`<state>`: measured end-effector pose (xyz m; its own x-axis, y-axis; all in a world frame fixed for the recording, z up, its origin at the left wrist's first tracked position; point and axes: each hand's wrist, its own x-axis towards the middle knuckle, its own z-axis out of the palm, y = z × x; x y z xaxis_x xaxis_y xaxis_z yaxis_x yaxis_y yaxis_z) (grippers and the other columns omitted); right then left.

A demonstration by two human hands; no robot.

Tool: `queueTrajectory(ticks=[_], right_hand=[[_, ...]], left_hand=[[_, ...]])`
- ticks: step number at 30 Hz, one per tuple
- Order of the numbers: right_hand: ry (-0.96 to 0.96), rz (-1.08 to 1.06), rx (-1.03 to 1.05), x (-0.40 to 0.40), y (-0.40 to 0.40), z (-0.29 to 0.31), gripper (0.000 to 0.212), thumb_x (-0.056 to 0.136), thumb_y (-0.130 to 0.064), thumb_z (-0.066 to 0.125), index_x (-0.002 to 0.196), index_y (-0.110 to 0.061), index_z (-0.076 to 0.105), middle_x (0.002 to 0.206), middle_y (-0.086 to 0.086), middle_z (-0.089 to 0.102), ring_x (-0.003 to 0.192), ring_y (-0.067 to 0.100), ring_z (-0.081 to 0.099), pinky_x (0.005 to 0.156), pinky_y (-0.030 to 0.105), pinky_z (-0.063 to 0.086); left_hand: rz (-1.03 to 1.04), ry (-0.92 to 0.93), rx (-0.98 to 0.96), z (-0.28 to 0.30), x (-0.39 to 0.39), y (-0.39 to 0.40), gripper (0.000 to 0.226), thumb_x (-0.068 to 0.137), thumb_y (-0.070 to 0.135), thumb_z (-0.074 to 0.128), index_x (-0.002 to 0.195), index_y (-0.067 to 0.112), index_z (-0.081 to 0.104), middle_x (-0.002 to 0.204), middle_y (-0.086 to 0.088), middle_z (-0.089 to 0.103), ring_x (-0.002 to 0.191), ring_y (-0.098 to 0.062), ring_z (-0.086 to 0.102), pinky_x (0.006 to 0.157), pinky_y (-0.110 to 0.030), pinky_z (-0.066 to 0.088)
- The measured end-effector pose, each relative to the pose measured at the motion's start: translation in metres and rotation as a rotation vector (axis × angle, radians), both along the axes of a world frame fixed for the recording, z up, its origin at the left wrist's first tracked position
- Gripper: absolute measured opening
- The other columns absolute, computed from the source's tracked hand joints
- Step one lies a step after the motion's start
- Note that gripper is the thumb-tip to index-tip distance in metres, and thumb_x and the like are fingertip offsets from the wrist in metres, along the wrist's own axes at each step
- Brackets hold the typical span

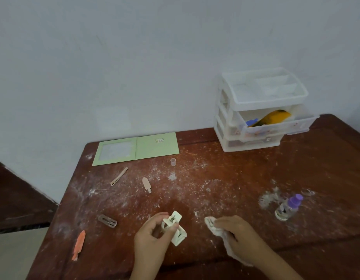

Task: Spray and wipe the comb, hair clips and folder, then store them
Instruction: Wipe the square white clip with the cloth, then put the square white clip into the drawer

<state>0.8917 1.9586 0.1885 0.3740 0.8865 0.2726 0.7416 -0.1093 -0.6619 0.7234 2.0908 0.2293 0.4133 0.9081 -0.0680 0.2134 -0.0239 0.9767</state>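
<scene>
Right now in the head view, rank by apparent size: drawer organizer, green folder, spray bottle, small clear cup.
1. drawer organizer and green folder, too alike to rank.
2. spray bottle, though it lies nearer the camera.
3. small clear cup.

Hidden, cropped or unclear bits

My left hand [152, 237] covers part of the cream plastic claw hair clip [176, 229]; its teeth are blurred. My right hand [235, 233] hides much of the white crumpled wiping cloth [212, 225]. Both forearms run off the bottom edge. The brown wooden table [225, 178] is cut at the right and bottom. In the clear plastic drawer unit [260, 110], the yellow object [274, 117] and blue object [251, 122] sit partly behind the drawer wall, so I can't tell what they are. The sticker on the green folder [136, 149] is too small to read.
</scene>
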Motion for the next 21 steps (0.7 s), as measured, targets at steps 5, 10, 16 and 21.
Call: queueTrajectory(ticks=[5,10,16,21], right_hand=[[-0.314,-0.248,-0.117,-0.001,0.001,-0.035,0.029,0.054,-0.015,0.059,0.072,-0.035,0.071,0.077,-0.018,0.069,0.063,0.016,0.065,0.048,0.031,0.052],[-0.311,-0.392,0.063,0.030,0.008,0.002,0.026,0.069,-0.027,0.054,0.083,-0.017,0.073,0.088,-0.001,0.071,0.083,0.025,0.065,0.069,0.041,0.051],[-0.417,-0.580,0.367,0.115,0.005,0.078,0.038,0.076,-0.026,0.043,0.086,-0.001,0.071,0.087,0.011,0.070,0.089,0.020,0.059,0.081,0.046,0.043],[-0.591,-0.706,0.349,0.196,0.005,0.094,0.043,0.073,-0.027,0.042,0.086,0.004,0.069,0.085,0.017,0.070,0.088,0.027,0.064,0.078,0.048,0.047]], left_hand=[[0.035,0.004,-0.109,-0.008,0.003,0.003,0.022,0.072,0.006,0.073,0.072,0.027,0.066,0.080,-0.003,0.069,0.078,-0.020,0.063,0.070,-0.029,0.052],[0.019,-0.072,-0.186,0.014,0.031,0.009,0.015,0.073,-0.002,0.069,0.071,0.012,0.068,0.059,0.001,0.062,0.061,-0.016,0.055,0.051,-0.014,0.047],[-0.156,-0.126,-0.062,0.062,0.105,0.012,0.013,0.075,0.002,0.069,0.066,0.011,0.067,0.064,-0.010,0.059,0.061,-0.016,0.051,0.045,0.000,0.039],[-0.200,-0.163,-0.009,0.087,0.176,0.010,0.019,0.074,0.009,0.071,0.057,0.013,0.062,0.055,-0.003,0.057,0.053,-0.013,0.047,0.045,-0.015,0.042]])
